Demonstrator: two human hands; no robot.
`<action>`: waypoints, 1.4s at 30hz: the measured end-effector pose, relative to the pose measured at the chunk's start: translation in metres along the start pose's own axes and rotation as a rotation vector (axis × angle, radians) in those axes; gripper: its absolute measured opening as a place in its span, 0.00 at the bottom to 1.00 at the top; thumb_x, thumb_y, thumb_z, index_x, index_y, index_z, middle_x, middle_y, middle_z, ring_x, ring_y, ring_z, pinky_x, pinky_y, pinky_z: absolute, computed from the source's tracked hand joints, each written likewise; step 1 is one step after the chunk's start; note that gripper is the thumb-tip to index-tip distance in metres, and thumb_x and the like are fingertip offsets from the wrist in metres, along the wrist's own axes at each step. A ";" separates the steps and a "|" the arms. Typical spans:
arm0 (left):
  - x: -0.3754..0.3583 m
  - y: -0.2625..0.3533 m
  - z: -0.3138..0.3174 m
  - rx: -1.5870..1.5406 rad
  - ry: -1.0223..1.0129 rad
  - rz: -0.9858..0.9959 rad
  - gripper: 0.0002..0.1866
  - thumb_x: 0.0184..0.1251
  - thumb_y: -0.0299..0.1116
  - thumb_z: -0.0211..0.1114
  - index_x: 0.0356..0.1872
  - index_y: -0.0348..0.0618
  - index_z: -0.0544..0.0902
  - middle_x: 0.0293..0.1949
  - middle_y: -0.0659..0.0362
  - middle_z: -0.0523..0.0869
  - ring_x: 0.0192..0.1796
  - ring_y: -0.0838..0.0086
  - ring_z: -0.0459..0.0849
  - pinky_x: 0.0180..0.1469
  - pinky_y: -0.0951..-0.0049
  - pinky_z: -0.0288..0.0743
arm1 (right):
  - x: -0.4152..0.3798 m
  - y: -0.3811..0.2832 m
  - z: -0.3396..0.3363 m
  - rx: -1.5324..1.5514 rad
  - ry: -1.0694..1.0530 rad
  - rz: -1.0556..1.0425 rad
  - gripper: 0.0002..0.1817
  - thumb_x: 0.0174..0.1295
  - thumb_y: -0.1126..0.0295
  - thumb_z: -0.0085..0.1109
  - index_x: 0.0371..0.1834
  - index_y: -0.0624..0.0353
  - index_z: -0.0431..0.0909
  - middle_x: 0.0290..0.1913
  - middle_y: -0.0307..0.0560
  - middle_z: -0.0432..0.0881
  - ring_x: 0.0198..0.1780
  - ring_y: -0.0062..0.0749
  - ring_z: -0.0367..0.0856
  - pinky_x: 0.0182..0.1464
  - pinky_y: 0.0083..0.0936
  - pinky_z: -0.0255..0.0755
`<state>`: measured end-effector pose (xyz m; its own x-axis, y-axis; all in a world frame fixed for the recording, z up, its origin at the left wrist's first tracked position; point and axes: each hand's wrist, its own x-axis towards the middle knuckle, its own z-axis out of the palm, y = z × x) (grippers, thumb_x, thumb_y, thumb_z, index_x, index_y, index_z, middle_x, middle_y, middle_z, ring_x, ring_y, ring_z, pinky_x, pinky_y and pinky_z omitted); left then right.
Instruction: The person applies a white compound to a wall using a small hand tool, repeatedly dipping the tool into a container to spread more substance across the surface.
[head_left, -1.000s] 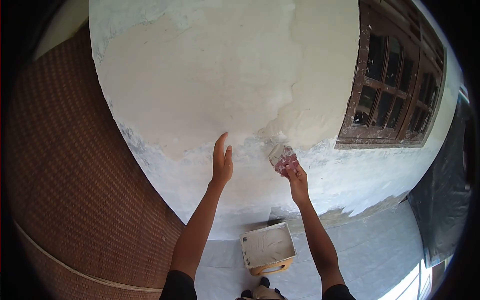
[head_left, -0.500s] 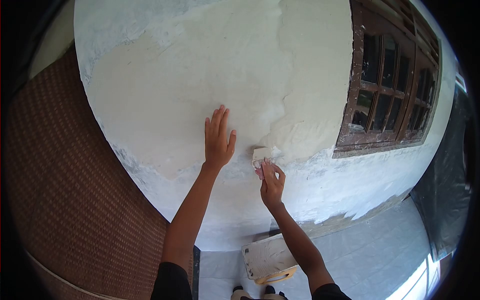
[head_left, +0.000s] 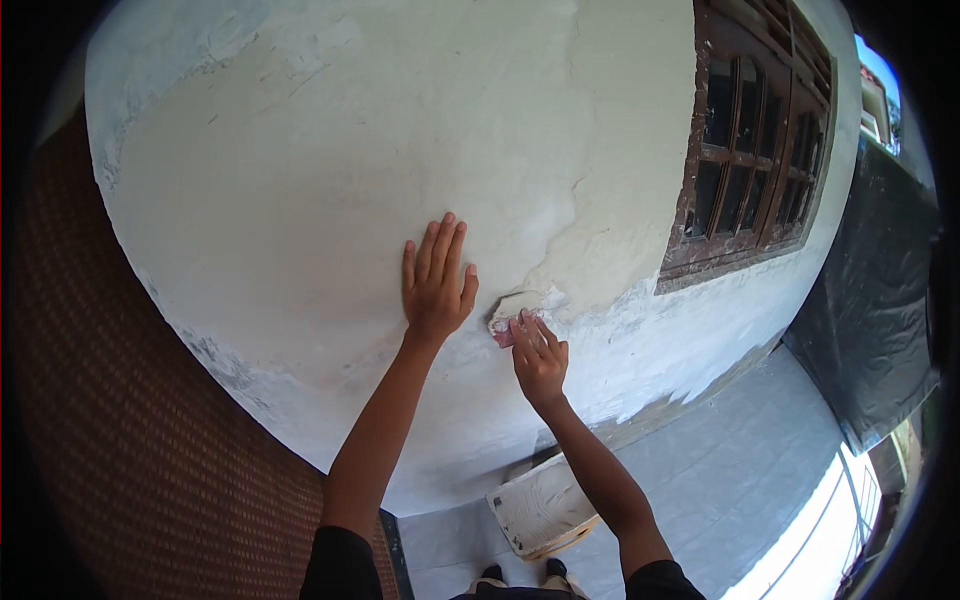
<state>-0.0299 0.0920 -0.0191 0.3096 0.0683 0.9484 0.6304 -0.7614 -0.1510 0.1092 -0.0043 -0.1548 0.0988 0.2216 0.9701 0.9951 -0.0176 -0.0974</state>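
My left hand (head_left: 437, 285) lies flat on the pale plastered wall (head_left: 300, 180), its fingers spread. Just to its right and slightly lower, my right hand (head_left: 540, 360) grips a scraper (head_left: 517, 308) with a pale, plaster-smeared blade and a pinkish lower part. The scraper is at the wall surface, where a patch of white plaster shows beside the blade. A rough edge between smoother and thicker coating runs upward from there.
A brown wooden window (head_left: 745, 150) is set in the wall at the right. Woven matting (head_left: 150, 430) covers the left side. Below stands a plaster-smeared stool or bench (head_left: 540, 505) on grey floor sheeting (head_left: 700, 460). Dark sheeting (head_left: 865, 290) hangs at the far right.
The scraper has shifted slightly left and is tilted more, with my right hand following. My left hand stays on the wall, its fingers a little more spread. The camera view has turned somewhat.
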 end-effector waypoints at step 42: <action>-0.004 -0.001 0.006 0.013 0.013 -0.008 0.27 0.68 0.39 0.54 0.68 0.47 0.70 0.73 0.59 0.67 0.75 0.67 0.61 0.76 0.51 0.44 | -0.038 -0.015 0.012 -0.281 -0.243 -0.157 0.22 0.48 0.79 0.59 0.51 0.71 0.75 0.46 0.67 0.77 0.39 0.46 0.76 0.37 0.35 0.67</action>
<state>-0.0270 0.0964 -0.0244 0.2948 0.0658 0.9533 0.6423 -0.7522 -0.1467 0.0903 -0.0012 -0.1928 -0.0248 0.4666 0.8841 0.9637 -0.2239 0.1452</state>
